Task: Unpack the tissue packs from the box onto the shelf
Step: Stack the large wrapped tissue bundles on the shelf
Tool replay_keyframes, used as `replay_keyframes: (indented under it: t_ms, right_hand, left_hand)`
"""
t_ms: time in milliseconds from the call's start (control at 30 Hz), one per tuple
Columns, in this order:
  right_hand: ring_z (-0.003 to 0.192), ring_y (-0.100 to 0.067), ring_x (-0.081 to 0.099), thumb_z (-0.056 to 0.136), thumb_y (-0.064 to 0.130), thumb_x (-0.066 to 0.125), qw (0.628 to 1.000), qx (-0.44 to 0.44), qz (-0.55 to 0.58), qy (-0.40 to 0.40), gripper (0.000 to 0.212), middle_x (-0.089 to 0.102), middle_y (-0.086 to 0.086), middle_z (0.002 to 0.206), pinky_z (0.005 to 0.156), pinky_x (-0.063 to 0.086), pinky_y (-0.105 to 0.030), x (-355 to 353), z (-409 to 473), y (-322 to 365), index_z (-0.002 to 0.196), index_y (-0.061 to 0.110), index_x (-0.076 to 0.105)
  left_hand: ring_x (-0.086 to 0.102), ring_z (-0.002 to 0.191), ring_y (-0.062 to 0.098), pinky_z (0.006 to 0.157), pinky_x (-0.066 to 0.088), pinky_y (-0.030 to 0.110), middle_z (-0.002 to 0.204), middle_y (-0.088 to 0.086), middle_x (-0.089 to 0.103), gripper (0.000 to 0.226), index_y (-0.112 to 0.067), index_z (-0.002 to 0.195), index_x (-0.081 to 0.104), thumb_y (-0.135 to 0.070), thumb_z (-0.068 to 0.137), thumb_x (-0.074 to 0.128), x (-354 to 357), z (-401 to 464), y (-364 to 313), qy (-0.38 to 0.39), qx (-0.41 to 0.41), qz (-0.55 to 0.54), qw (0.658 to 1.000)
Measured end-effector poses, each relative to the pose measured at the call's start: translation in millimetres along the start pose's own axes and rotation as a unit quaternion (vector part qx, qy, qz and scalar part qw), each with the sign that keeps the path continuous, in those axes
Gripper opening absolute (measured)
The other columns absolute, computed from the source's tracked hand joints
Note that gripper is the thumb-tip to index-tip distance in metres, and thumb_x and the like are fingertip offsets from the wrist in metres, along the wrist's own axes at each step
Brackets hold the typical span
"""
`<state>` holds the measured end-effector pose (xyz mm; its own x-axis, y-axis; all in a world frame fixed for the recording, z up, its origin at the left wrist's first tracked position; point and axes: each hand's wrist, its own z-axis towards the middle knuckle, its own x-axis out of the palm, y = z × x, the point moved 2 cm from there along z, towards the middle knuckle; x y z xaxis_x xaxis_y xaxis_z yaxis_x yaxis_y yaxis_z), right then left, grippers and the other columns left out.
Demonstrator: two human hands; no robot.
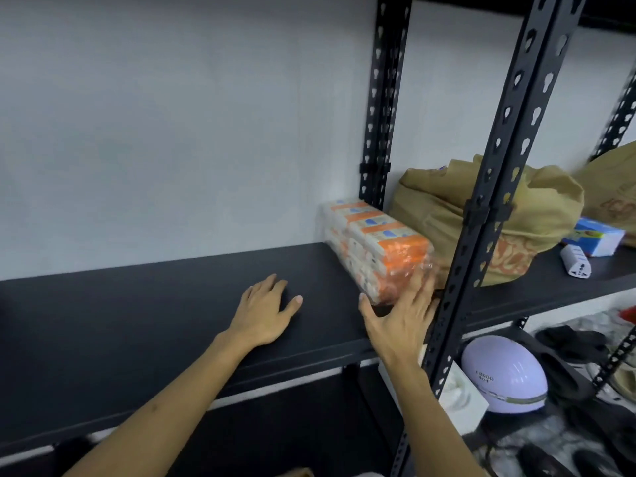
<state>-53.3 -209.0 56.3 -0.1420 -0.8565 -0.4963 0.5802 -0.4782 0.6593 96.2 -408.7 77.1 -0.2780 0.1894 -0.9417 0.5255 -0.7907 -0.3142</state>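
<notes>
An orange and white bundle of tissue packs (375, 242) in clear wrap lies on the black shelf (155, 311), at its right end against the wall and the upright posts. My right hand (401, 318) has its fingers spread and pressed flat against the bundle's near end. My left hand (266, 309) rests palm down on the bare shelf board to the left, fingers apart, holding nothing. The box is not in view.
Black slotted posts (495, 187) divide this shelf from the unit on the right, which holds brown paper bags (444, 204), a blue box (597, 237) and a white adapter (576, 265). Below sit a lilac helmet (506, 376) and dark shoes (571, 342).
</notes>
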Motion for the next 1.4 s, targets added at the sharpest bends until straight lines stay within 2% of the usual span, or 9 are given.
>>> replay_keyframes:
  t_ms: [167, 333, 600, 667, 767, 933, 1100, 1200, 1400]
  right_hand:
    - [0.156, -0.027, -0.005, 0.095, 0.056, 0.033, 0.994, 0.036, -0.065, 0.076, 0.08, 0.013, -0.012, 0.168, 0.125, 0.0, -0.053, 15.5, -63.2, 11.0, 0.159, 0.01, 0.021]
    - [0.156, -0.027, 0.001, 0.101, 0.054, 0.015, 0.984, -0.055, -0.115, 0.126, 0.068, 0.025, -0.009, 0.165, 0.125, -0.006, -0.05, 16.4, -108.0, 44.8, 0.153, 0.018, 0.04]
    - [0.155, -0.028, 0.009, 0.104, 0.052, 0.03, 0.974, -0.143, -0.096, 0.149, 0.056, 0.026, -0.008, 0.165, 0.125, 0.001, -0.052, 7.2, -166.7, 76.4, 0.153, 0.026, 0.039]
    - [0.153, -0.027, 0.017, 0.104, 0.049, 0.034, 0.974, -0.157, -0.077, 0.145, 0.052, 0.031, -0.008, 0.162, 0.124, 0.005, -0.053, 3.7, -177.6, 78.3, 0.149, 0.026, 0.044]
    - [0.151, -0.025, 0.025, 0.104, 0.046, 0.034, 0.966, -0.186, -0.055, 0.17, 0.048, 0.039, -0.006, 0.157, 0.123, 0.011, -0.055, 8.0, -208.6, 71.7, 0.145, 0.026, 0.047]
    - [0.14, -0.025, 0.037, 0.103, 0.042, 0.041, 0.942, -0.112, -0.004, 0.317, 0.045, 0.046, -0.005, 0.148, 0.115, 0.025, -0.05, 31.5, -296.9, 33.0, 0.145, 0.025, 0.045]
    - [0.147, -0.027, 0.028, 0.1, 0.063, 0.033, 0.85, 0.003, -0.085, 0.52, 0.059, 0.023, 0.003, 0.162, 0.119, 0.025, -0.055, 47.0, -387.7, -38.3, 0.154, 0.045, 0.016]
    - [0.148, -0.03, 0.025, 0.098, 0.062, 0.041, 0.81, -0.035, -0.118, 0.573, 0.068, 0.018, -0.002, 0.164, 0.12, 0.025, -0.052, 56.6, -415.5, -44.8, 0.156, 0.038, 0.013]
    - [0.15, -0.031, 0.017, 0.095, 0.066, 0.043, 0.852, 0.007, -0.104, 0.513, 0.078, 0.013, -0.006, 0.164, 0.122, 0.014, -0.051, 74.3, -414.9, -40.0, 0.157, 0.029, 0.011]
  left_hand:
    - [0.025, 0.153, 0.026, 0.124, 0.02, 0.042, 0.166, 0.01, 0.027, 0.069, -0.015, 0.157, 0.033, -0.058, 0.104, 0.035, -7.4, -59.8, 8.2, -0.041, -0.017, 0.007, 0.999]
    - [0.025, 0.153, 0.024, 0.124, 0.021, 0.044, 0.164, 0.008, 0.032, 0.069, -0.016, 0.157, 0.034, -0.056, 0.106, 0.011, 11.0, -118.8, 10.0, -0.095, -0.001, 0.107, 0.99]
    - [0.001, 0.158, 0.022, 0.128, 0.007, 0.045, 0.171, 0.005, 0.009, 0.064, -0.02, 0.162, 0.016, -0.052, 0.108, 0.028, 31.0, -198.9, 28.9, -0.155, 0.054, 0.069, 0.984]
    - [-0.005, 0.158, 0.02, 0.128, 0.005, 0.044, 0.171, 0.004, 0.002, 0.062, -0.019, 0.161, 0.018, -0.049, 0.108, 0.031, 35.6, -218.9, 35.1, -0.146, 0.055, 0.04, 0.987]
    - [0.012, 0.157, 0.025, 0.127, 0.012, 0.043, 0.168, 0.01, 0.022, 0.058, -0.014, 0.157, 0.03, -0.043, 0.108, 0.037, 54.3, -251.0, 52.8, -0.11, 0.017, -0.021, 0.994]
    - [0.033, 0.148, 0.031, 0.123, 0.024, 0.042, 0.159, 0.014, 0.039, 0.056, -0.011, 0.153, 0.04, -0.039, 0.105, 0.046, 125.4, -302.2, 103.6, -0.022, -0.063, -0.055, 0.996]
    - [0.018, 0.154, 0.034, 0.125, 0.014, 0.042, 0.167, 0.017, 0.019, 0.073, -0.012, 0.16, 0.021, -0.047, 0.102, 0.048, 206.5, -365.4, 157.2, 0.069, -0.207, -0.018, 0.976]
    - [-0.004, 0.156, 0.035, 0.126, 0.005, 0.047, 0.169, 0.016, -0.007, 0.09, -0.018, 0.162, -0.003, -0.052, 0.099, 0.051, 233.3, -394.8, 182.0, 0.127, -0.308, -0.028, 0.942]
    - [-0.011, 0.157, 0.025, 0.125, 0.017, 0.047, 0.169, 0.001, -0.02, 0.098, -0.019, 0.162, -0.009, -0.044, 0.098, 0.061, 240.5, -412.6, 205.2, 0.128, -0.317, -0.142, 0.929]
